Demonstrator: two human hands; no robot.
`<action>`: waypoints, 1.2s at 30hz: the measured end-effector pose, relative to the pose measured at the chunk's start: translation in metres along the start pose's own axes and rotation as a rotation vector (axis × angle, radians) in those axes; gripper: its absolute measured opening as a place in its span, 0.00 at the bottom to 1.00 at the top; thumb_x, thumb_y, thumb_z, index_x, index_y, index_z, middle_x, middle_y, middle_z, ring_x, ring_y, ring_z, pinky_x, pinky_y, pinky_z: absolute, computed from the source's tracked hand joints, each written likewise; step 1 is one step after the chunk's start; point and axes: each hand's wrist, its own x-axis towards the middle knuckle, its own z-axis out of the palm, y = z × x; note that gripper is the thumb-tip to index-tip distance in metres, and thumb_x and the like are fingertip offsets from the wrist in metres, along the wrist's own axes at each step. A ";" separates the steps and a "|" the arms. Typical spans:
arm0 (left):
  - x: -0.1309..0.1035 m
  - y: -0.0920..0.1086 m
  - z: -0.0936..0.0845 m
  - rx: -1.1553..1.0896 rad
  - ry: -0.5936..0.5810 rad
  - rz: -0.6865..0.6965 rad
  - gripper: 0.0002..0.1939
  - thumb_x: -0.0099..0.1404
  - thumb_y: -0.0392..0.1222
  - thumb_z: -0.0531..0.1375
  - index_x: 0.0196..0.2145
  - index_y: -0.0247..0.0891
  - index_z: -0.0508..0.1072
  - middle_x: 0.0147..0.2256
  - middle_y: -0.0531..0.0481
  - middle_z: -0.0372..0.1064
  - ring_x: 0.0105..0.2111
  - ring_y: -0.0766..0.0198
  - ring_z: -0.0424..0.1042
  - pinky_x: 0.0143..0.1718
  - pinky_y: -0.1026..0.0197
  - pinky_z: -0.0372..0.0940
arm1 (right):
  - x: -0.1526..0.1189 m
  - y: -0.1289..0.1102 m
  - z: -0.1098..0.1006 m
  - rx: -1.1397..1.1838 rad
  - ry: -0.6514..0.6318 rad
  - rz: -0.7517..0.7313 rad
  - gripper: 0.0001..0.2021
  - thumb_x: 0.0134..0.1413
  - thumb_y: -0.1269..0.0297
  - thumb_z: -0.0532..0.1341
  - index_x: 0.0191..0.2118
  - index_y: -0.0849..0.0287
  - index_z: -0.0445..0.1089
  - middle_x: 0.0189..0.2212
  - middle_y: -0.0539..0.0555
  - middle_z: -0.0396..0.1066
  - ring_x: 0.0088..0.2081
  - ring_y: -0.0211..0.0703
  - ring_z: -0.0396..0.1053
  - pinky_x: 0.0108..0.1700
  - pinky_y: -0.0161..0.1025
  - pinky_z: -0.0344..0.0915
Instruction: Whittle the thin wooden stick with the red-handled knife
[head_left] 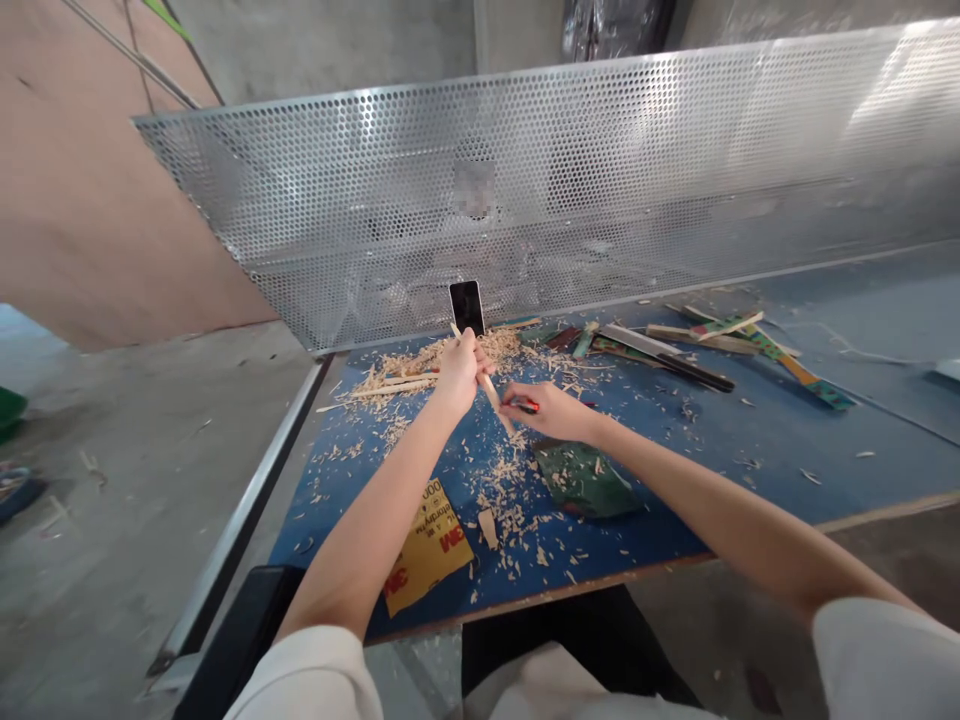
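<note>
My left hand (pixel 459 372) is closed round a pale wooden stick (pixel 490 392), which slants down toward me and to the right. Close to the stick's lower end is my right hand (pixel 551 412), its fingers wrapped round a small red-and-black tool (pixel 528 406). The tool's working end is too small to make out. Wood shavings (pixel 510 490) lie thickly under and around both hands. Just beyond the left hand a phone (pixel 466 307) with a dark screen leans upright. Below the right forearm sits a dark green sheet (pixel 589 480) sprinkled with shavings.
A yellow 3M sandpaper packet (pixel 431 550) lies at the blue table's (pixel 675 460) near edge. Several wood strips (pixel 697 345) are piled at the right. A perforated metal panel (pixel 525 190) stands along the back. A black armrest-like bar (pixel 244 630) is at lower left.
</note>
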 end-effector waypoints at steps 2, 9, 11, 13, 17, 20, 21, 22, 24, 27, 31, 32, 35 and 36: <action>-0.005 -0.001 0.004 0.029 0.010 0.013 0.23 0.76 0.43 0.55 0.23 0.42 0.52 0.16 0.62 0.41 0.15 0.73 0.46 0.20 0.66 0.52 | -0.005 0.004 0.006 -0.096 0.013 -0.040 0.12 0.69 0.56 0.55 0.44 0.56 0.72 0.27 0.49 0.73 0.25 0.37 0.63 0.33 0.36 0.52; -0.016 -0.012 0.012 0.113 0.002 -0.018 0.22 0.76 0.44 0.55 0.24 0.41 0.53 0.17 0.61 0.43 0.16 0.73 0.46 0.21 0.65 0.53 | -0.017 0.015 0.005 -0.304 -0.092 -0.181 0.08 0.59 0.70 0.55 0.41 0.57 0.70 0.27 0.50 0.73 0.25 0.37 0.62 0.30 0.38 0.46; -0.017 -0.015 0.014 0.114 -0.003 -0.018 0.22 0.76 0.44 0.55 0.24 0.41 0.54 0.18 0.61 0.43 0.16 0.73 0.46 0.21 0.65 0.52 | -0.018 0.014 0.002 -0.260 -0.091 -0.213 0.07 0.58 0.71 0.55 0.38 0.56 0.69 0.28 0.50 0.74 0.25 0.37 0.62 0.30 0.38 0.46; -0.018 -0.017 0.015 0.095 -0.012 -0.020 0.22 0.76 0.44 0.55 0.24 0.41 0.53 0.18 0.61 0.43 0.16 0.73 0.45 0.21 0.65 0.52 | -0.019 0.012 0.001 -0.198 -0.078 -0.226 0.05 0.58 0.71 0.55 0.35 0.56 0.67 0.27 0.49 0.72 0.25 0.36 0.60 0.30 0.38 0.46; -0.016 -0.013 0.016 -0.022 -0.024 -0.057 0.23 0.75 0.44 0.56 0.24 0.41 0.52 0.18 0.61 0.41 0.16 0.73 0.44 0.20 0.66 0.49 | -0.019 0.005 -0.001 0.048 0.036 -0.091 0.13 0.66 0.63 0.54 0.28 0.56 0.60 0.20 0.45 0.59 0.23 0.34 0.53 0.29 0.36 0.48; -0.015 -0.004 0.016 -0.150 -0.005 -0.106 0.22 0.77 0.42 0.53 0.24 0.41 0.50 0.17 0.61 0.40 0.16 0.73 0.43 0.19 0.66 0.47 | -0.017 0.003 -0.005 0.244 0.185 0.075 0.19 0.69 0.53 0.53 0.26 0.55 0.58 0.20 0.45 0.56 0.24 0.35 0.53 0.29 0.36 0.51; -0.015 -0.001 0.016 -0.192 0.006 -0.129 0.22 0.77 0.41 0.52 0.24 0.42 0.50 0.17 0.61 0.40 0.15 0.73 0.43 0.19 0.66 0.47 | -0.016 0.003 -0.006 0.287 0.225 0.123 0.21 0.69 0.50 0.54 0.26 0.55 0.58 0.20 0.45 0.57 0.24 0.35 0.54 0.29 0.36 0.51; -0.015 0.003 0.016 -0.234 0.014 -0.152 0.21 0.77 0.41 0.51 0.25 0.41 0.50 0.17 0.61 0.40 0.15 0.73 0.43 0.19 0.65 0.47 | -0.015 0.005 -0.008 0.316 0.253 0.164 0.21 0.68 0.48 0.54 0.26 0.55 0.58 0.20 0.45 0.57 0.24 0.36 0.55 0.30 0.36 0.52; -0.016 0.008 0.016 -0.312 0.027 -0.185 0.20 0.77 0.39 0.49 0.25 0.41 0.51 0.18 0.60 0.40 0.16 0.73 0.43 0.19 0.65 0.48 | -0.013 0.009 -0.009 0.328 0.287 0.232 0.23 0.67 0.46 0.55 0.25 0.55 0.60 0.19 0.46 0.59 0.24 0.36 0.56 0.29 0.37 0.53; -0.019 0.013 0.017 -0.389 0.048 -0.179 0.19 0.77 0.38 0.50 0.26 0.41 0.51 0.19 0.59 0.41 0.16 0.73 0.43 0.20 0.65 0.51 | -0.010 0.017 -0.007 0.298 0.337 0.326 0.24 0.64 0.43 0.57 0.23 0.55 0.61 0.17 0.47 0.60 0.22 0.37 0.57 0.28 0.37 0.53; -0.023 0.018 0.017 -0.391 0.090 -0.123 0.18 0.77 0.39 0.51 0.27 0.41 0.52 0.20 0.59 0.41 0.17 0.72 0.46 0.21 0.64 0.54 | -0.008 0.024 -0.003 0.328 0.350 0.401 0.23 0.60 0.42 0.61 0.25 0.56 0.65 0.17 0.48 0.62 0.22 0.37 0.58 0.26 0.37 0.53; -0.024 0.019 0.017 -0.386 0.096 -0.104 0.18 0.77 0.40 0.51 0.27 0.42 0.53 0.20 0.59 0.41 0.17 0.71 0.47 0.22 0.64 0.55 | -0.008 0.024 -0.002 0.350 0.351 0.400 0.22 0.59 0.43 0.62 0.27 0.57 0.68 0.18 0.48 0.64 0.22 0.38 0.58 0.26 0.37 0.54; -0.027 0.022 0.018 -0.380 0.108 -0.043 0.18 0.77 0.41 0.52 0.28 0.42 0.52 0.20 0.58 0.41 0.18 0.71 0.48 0.23 0.63 0.57 | -0.008 0.019 -0.004 0.490 0.323 0.414 0.20 0.56 0.43 0.65 0.33 0.57 0.72 0.19 0.47 0.63 0.21 0.37 0.57 0.24 0.37 0.53; -0.027 0.023 0.017 -0.379 0.111 -0.026 0.18 0.77 0.41 0.52 0.28 0.42 0.52 0.20 0.58 0.41 0.18 0.70 0.48 0.24 0.62 0.58 | -0.009 0.017 -0.004 0.571 0.298 0.428 0.20 0.56 0.42 0.66 0.33 0.57 0.72 0.18 0.46 0.61 0.20 0.36 0.55 0.22 0.37 0.52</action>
